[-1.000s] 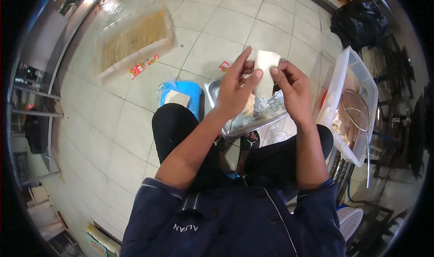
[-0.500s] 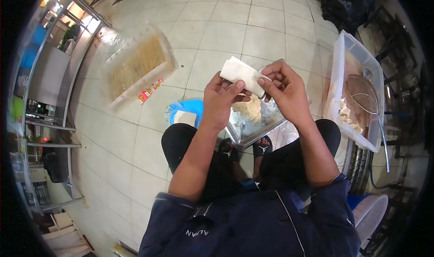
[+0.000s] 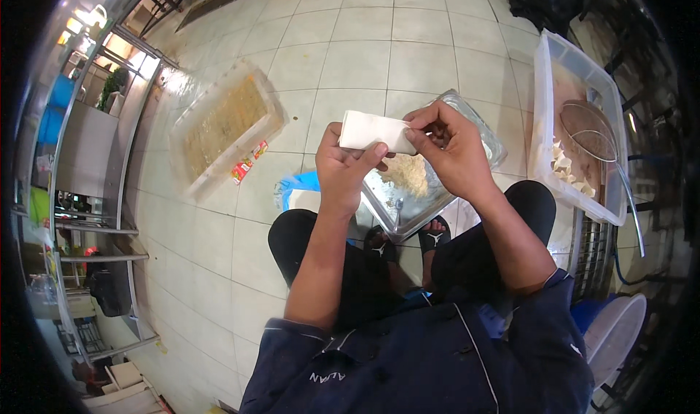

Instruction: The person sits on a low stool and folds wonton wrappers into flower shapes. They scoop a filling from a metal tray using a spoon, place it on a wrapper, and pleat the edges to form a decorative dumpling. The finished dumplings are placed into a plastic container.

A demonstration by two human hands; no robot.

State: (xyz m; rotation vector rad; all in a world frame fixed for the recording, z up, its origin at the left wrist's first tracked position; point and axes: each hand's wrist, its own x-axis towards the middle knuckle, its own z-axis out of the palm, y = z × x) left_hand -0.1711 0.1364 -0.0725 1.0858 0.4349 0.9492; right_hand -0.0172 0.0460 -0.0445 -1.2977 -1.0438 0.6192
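A white dough wrapper (image 3: 373, 131), flat and folded into an oblong, is held up between my two hands; whether it is one sheet or a few I cannot tell. My left hand (image 3: 341, 160) grips its left part, thumb on the near side. At the right end, the thumb and fingertips of my right hand (image 3: 453, 150) pinch its corner. Beneath the hands a metal tray (image 3: 474, 111) rests on the floor, with a mound of pale beige filling (image 3: 408, 175) in it, partly covered by my hands. Left of the tray lies a blue plastic bag (image 3: 295, 188) with something white on it.
On the right stands a clear plastic bin (image 3: 543, 122) holding several pale folded pieces (image 3: 563, 168) and a wire strainer (image 3: 590, 130). Another plastic bin (image 3: 273, 115) sits at the left, beside a red packet (image 3: 249, 163). Metal shelving (image 3: 127, 173) lines the far left. My knees flank the tray.
Both hands have shifted slightly left and lower in the picture. The wrapper, tilted before, is now nearly level. The view itself has moved a little.
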